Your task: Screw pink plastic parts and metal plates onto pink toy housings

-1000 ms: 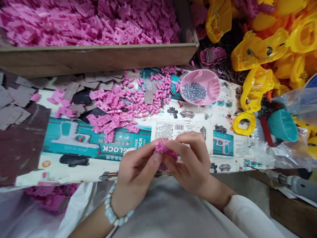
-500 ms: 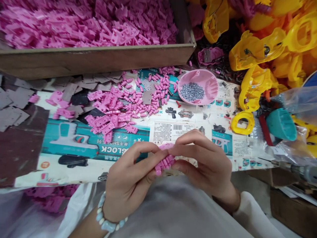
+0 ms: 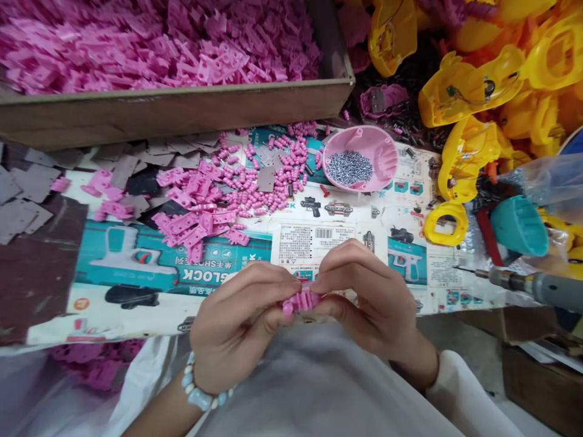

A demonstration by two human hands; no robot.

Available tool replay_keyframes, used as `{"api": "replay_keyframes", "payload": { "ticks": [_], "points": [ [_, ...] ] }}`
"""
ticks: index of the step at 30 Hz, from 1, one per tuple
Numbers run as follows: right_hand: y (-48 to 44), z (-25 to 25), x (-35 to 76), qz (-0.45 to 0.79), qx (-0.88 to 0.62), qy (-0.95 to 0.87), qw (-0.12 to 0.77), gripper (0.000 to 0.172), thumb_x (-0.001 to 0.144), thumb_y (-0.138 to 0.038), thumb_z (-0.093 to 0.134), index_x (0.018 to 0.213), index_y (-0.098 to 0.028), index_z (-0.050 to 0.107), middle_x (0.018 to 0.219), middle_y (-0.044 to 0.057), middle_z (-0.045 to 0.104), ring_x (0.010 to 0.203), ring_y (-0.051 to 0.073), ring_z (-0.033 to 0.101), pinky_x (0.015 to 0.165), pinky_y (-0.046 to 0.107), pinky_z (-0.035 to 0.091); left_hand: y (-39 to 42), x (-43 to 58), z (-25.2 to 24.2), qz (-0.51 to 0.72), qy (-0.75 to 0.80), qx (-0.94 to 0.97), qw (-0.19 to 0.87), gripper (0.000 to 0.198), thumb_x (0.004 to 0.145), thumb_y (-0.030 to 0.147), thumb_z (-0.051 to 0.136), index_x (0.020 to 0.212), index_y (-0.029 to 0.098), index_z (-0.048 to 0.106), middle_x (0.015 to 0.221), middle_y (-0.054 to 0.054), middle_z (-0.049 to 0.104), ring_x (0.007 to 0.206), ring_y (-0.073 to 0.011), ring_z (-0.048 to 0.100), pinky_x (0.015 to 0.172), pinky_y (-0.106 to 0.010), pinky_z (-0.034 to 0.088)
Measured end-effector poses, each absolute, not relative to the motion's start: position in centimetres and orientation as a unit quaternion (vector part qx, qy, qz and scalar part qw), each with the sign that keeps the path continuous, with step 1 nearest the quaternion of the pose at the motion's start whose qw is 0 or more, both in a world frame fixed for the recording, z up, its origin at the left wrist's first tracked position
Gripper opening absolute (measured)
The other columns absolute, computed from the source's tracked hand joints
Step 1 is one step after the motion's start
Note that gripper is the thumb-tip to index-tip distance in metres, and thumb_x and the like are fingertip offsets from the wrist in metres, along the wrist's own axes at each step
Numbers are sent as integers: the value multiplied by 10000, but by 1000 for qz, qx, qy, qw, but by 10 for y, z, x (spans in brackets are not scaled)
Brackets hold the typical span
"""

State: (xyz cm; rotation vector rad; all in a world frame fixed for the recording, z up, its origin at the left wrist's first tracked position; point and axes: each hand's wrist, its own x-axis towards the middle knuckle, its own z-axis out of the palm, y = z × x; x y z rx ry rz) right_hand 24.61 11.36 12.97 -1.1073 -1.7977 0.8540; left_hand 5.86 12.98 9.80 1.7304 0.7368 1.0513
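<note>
Ridged pink plastic piece (image 3: 300, 301), pinched between two hands.
Left hand (image 3: 241, 321) and right hand (image 3: 371, 303) grip opposite ends, thumbs opposing fingers, over the printed cardboard sheet (image 3: 173, 308); the piece sits more level than half a second earlier, probably repositioned for further work.

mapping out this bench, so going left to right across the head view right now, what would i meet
Loose grey plates at the left edge → printed gun picture → left hand → pink piece between the fingertips → right hand → yellow ring → teal cup.
</note>
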Motion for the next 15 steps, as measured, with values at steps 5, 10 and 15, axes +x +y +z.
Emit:
{"api": "replay_keyframes", "payload": {
  "ticks": [5, 10, 15],
  "points": [
    [112, 130, 246, 355, -453, -699, 425, 133, 898, -209, 588, 883, -77, 591, 826, 53, 558, 801, 97, 520, 713, 249, 448, 130, 64, 107, 385, 337, 742, 433, 174, 849, 136, 609, 1013, 166, 560, 940, -55, 610, 887, -135, 585, 768, -255, 494],
    [108, 129, 247, 336, -446, -708, 432, 128, 868, -191, 620, 900, -68, 605, 864, 68, 563, 826, 111, 538, 721, 253, 461, 135, 64, 106, 388, 304, 773, 400, 193, 805, 89, 594, 977, 156, 537, 879, -44, 617, 849, -135, 592, 785, -284, 490],
    [105, 127, 248, 279, -437, -749, 412, 130, 847, -131, 606, 950, -52, 610, 906, 85, 582, 861, 136, 533, 758, 291, 462, 141, 63, 105, 385, 275, 811, 344, 159, 826, 87, 556, 975, 134, 527, 891, -60, 625, 859, -135, 612, 812, -303, 477]
  ]
}}
